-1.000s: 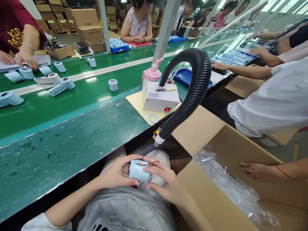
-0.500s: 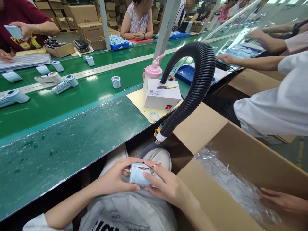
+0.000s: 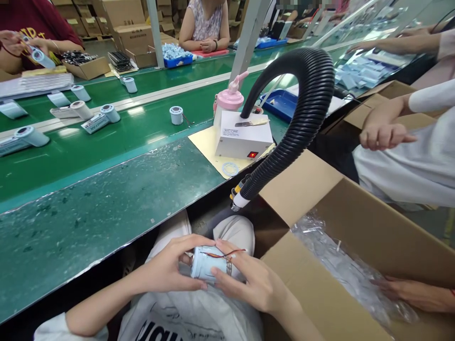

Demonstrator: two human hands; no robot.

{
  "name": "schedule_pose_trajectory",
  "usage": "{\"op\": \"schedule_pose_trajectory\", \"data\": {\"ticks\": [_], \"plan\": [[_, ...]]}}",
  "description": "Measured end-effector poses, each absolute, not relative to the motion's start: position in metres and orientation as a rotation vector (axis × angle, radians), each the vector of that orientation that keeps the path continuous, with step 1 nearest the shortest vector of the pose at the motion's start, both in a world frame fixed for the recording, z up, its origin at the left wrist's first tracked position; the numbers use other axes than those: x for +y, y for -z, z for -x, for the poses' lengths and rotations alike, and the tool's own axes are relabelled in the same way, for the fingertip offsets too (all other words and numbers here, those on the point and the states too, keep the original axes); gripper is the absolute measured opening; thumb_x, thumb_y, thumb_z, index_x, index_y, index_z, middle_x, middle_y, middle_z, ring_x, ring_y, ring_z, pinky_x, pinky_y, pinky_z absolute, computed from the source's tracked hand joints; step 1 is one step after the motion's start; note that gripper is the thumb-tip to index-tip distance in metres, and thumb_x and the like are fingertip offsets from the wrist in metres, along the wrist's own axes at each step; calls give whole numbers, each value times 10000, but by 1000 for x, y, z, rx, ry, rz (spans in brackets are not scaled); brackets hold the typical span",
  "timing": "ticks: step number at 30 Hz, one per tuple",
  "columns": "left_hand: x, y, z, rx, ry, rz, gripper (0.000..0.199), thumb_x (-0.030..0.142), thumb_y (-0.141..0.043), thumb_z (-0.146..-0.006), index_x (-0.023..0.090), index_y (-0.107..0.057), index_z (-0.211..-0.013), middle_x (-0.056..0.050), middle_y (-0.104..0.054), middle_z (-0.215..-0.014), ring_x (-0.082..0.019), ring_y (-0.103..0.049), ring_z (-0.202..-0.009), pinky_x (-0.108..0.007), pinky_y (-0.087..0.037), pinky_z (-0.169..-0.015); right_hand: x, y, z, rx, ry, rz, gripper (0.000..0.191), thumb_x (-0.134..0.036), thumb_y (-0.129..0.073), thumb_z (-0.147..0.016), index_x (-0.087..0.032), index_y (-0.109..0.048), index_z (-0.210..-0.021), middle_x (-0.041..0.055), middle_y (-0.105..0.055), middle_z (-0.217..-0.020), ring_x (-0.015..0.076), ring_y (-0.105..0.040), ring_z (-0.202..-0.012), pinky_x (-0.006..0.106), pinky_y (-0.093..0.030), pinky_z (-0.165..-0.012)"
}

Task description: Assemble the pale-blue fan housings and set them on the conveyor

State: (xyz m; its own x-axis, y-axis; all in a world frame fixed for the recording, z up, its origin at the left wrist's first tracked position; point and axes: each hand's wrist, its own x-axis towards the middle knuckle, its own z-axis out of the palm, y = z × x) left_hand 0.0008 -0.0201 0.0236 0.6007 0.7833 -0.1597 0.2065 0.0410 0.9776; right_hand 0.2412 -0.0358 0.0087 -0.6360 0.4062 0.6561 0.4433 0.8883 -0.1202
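Above my lap I hold a light blue cylindrical fan housing (image 3: 205, 269) on its side. My left hand (image 3: 172, 267) curves around its left end, thumb below and fingers above. From the right, my right hand (image 3: 254, 282) grips the other end, its fingertips on the shell. Thin red, dark and yellow wires (image 3: 218, 255) lie along the top of the housing and pass by my right fingers. Parts of both ends are covered by my hands. Just beyond them hangs the metal-tipped nozzle (image 3: 237, 203) of a black corrugated hose (image 3: 316, 104).
The hose rises from a white box (image 3: 243, 139) with a lit red switch; a knife-like tool (image 3: 252, 123) lies on it. A pale blue ring (image 3: 230, 169) is nearby. Fan parts (image 3: 110, 113) rest on the green belt. To my right, a co-worker's hand (image 3: 401, 290) reaches into a carton (image 3: 384, 213) of clear plastic.
My hands keep the housing in nearly the same place, with slightly more wire showing. A co-worker at right has drawn an arm back; one at far left now holds a piece with both hands.
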Motion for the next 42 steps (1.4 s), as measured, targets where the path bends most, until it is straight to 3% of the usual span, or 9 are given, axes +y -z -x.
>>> {"op": "schedule_pose_trajectory", "data": {"ticks": [6, 11, 15, 21, 27, 34, 38, 42], "plan": [[-22, -24, 2, 866, -535, -1492, 662, 352, -911, -689, 265, -675, -1301, -101, -698, -1296, -292, -656, -1157, -284, -595, -771, -36, -2, -240, -2250, 66, 563, 170, -229, -477, -1067, -108, -595, -1053, 193, -722, -928, 299, -768, -1002, 365, -694, -747], [-24, -13, 2, 777, -598, -1283, 791, 411, -929, -667, 275, -611, -1378, -122, -651, -1372, -301, -678, -1158, -347, -610, -852, -39, 4, -244, -2150, -246, 615, 188, -284, -556, -1051, -151, -630, -1161, 199, -719, -1160, 285, -710, -1179, 369, -653, -919], [-23, -11, 3, 775, -577, -1271, 837, 449, -922, -674, 296, -580, -1423, -131, -605, -1451, -297, -684, -1157, -373, -602, -895, -42, 1, -249, -2063, -597, 765, 321, -358, -685, -983, -184, -645, -1249, 187, -681, -1348, 279, -702, -1205, 337, -606, -1009], [-20, -19, 8, 790, -556, -1465, 802, 444, -901, -711, 308, -585, -1435, -119, -600, -1469, -328, -590, -1310, -417, -565, -999, -44, -6, -245, -1876, -910, 890, 373, -510, -681, -961, -251, -633, -1226, 124, -735, -1287, 249, -726, -1167, 302, -608, -982], [-17, -19, 7, 717, -613, -1601, 739, 403, -864, -775, 311, -571, -1448, -114, -609, -1482, -327, -556, -1378, -473, -495, -1113, -47, -7, -245, -1894, -884, 896, 369, -512, -674, -964, -243, -627, -1213, 137, -737, -1276, 260, -729, -1159, 309, -615, -971], [-17, -15, 8, 565, -738, -1806, 769, 308, -845, -814, 379, -493, -1494, -91, -629, -1467, -300, -566, -1384, -492, -455, -1159, -50, -8, -247, -2058, -618, 764, 251, -269, -692, -975, -199, -623, -1207, 169, -694, -1317, 270, -695, -1214, 379, -585, -1045], [-21, -16, 12, 578, -755, -1866, 726, 256, -814, -845, 395, -499, -1484, -102, -579, -1504, -299, -581, -1366, -460, -485, -1129, -51, -9, -250, -2036, -514, 700, 219, -185, -648, -972, -198, -624, -1190, 149, -725, -1196, 281, -710, -1175, 413, -621, -987], [-25, -18, 19, 698, -826, -1906, 615, 173, -756, -867, 352, -566, -1424, -114, -620, -1436, -280, -638, -1279, -416, -514, -1080, -54, -7, -271, -1829, -577, 790, 276, -266, -645, -973, -228, -617, -1245, 158, -699, -1281, 306, -728, -1114, 441, -661, -871]]}}
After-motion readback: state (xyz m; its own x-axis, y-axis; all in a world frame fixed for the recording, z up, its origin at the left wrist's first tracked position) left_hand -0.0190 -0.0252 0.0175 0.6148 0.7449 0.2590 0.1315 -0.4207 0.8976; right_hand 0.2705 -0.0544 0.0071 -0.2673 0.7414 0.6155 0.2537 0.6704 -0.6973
